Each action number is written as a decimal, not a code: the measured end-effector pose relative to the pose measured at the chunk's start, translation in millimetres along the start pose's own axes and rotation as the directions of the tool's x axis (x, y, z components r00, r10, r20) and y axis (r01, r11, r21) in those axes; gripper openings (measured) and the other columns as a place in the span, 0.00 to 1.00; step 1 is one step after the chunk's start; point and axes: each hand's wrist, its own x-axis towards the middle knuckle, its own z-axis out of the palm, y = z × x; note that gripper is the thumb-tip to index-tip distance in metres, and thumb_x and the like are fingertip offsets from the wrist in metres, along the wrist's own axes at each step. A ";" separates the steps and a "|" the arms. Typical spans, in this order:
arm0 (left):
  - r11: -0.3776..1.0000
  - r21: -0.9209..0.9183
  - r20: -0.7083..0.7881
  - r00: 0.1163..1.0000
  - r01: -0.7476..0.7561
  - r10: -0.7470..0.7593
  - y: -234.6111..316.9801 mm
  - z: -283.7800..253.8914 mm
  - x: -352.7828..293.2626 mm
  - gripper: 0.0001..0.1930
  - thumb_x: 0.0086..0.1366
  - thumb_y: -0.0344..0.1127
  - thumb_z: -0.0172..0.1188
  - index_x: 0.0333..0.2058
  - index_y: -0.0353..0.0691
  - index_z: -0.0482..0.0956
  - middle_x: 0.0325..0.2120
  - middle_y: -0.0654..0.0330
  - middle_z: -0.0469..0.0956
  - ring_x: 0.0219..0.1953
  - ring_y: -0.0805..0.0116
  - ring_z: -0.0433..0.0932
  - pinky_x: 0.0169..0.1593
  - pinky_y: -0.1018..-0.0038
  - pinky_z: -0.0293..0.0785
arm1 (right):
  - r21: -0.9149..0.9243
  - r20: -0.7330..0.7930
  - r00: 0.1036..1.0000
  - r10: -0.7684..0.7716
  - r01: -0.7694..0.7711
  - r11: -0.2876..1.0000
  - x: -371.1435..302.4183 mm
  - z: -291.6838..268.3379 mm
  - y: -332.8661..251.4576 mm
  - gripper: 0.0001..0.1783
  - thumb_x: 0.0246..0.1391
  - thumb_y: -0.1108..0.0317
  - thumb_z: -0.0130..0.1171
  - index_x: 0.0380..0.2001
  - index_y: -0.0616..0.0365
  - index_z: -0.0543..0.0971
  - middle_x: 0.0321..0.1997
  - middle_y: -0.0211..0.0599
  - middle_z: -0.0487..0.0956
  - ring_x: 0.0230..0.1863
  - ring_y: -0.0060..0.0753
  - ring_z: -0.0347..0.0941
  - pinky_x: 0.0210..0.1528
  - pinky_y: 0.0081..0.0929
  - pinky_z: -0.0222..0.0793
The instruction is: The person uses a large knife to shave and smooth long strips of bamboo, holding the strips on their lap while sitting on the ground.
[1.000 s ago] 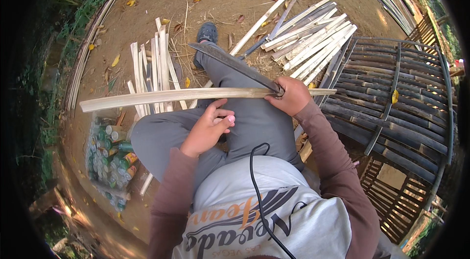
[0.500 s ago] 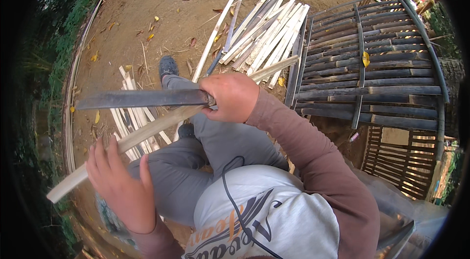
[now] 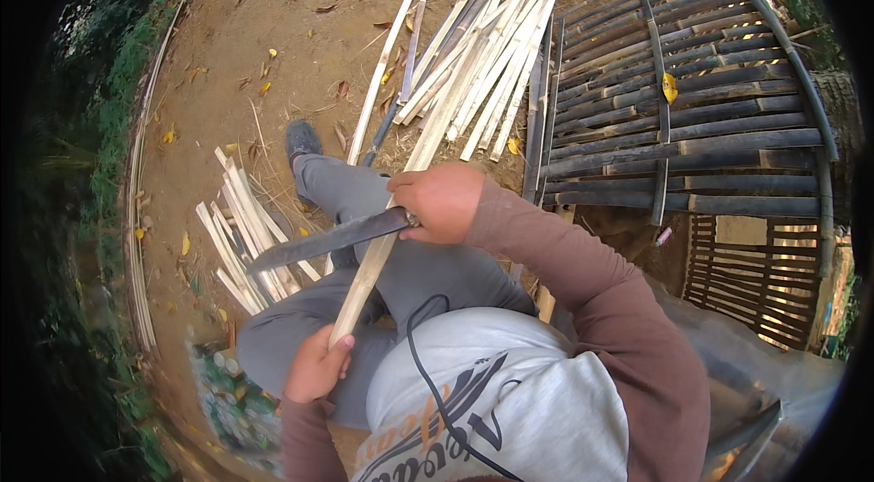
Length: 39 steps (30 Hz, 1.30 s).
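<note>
A long pale bamboo strip slants across my lap, its far end reaching over the pile beyond my knees. My left hand is closed around its near end. In my closed right hand is the handle of a machete, mostly covered by the fingers. The dark blade points left and crosses above the strip. My right fingers also rest against the strip; whether they grip it too I cannot tell.
Pale bamboo strips lie piled ahead on the dirt, and a smaller bundle lies to the left. At the right stands a dark bamboo-slat bench with a yellow leaf on it. Green plants border the left side.
My left hand has gone from spread fingers to gripping the strip's near end, closer to my body. The strip has swung to a steeper slant; the blade's tip has moved right and nearer me.
</note>
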 end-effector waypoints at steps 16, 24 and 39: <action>0.977 -0.069 0.164 0.968 0.203 -0.189 -20.4 13.9 15.0 0.17 0.82 0.45 0.48 0.39 0.40 0.78 0.17 0.65 0.73 0.17 0.76 0.69 0.24 0.76 0.67 | 0.150 -0.111 0.829 0.548 -0.531 0.834 -105.3 91.3 51.2 0.35 0.69 0.34 0.52 0.33 0.61 0.82 0.33 0.53 0.83 0.40 0.63 0.81 0.44 0.53 0.75; 0.981 -0.061 0.185 0.968 0.183 -0.169 -13.6 15.1 21.5 0.17 0.82 0.46 0.48 0.37 0.41 0.77 0.17 0.66 0.71 0.16 0.77 0.67 0.23 0.76 0.66 | 0.359 -0.252 0.590 0.767 -0.679 0.641 -90.6 134.9 145.7 0.36 0.71 0.35 0.50 0.36 0.63 0.84 0.34 0.60 0.83 0.41 0.70 0.80 0.45 0.56 0.75; 0.992 0.039 0.291 0.948 0.124 -0.130 -24.5 -7.1 10.8 0.23 0.81 0.55 0.47 0.38 0.41 0.79 0.19 0.65 0.72 0.21 0.70 0.72 0.28 0.68 0.70 | 0.205 -0.247 0.918 0.309 -0.263 0.943 -96.2 164.5 140.3 0.37 0.76 0.41 0.47 0.28 0.69 0.77 0.21 0.33 0.71 0.24 0.32 0.63 0.29 0.36 0.61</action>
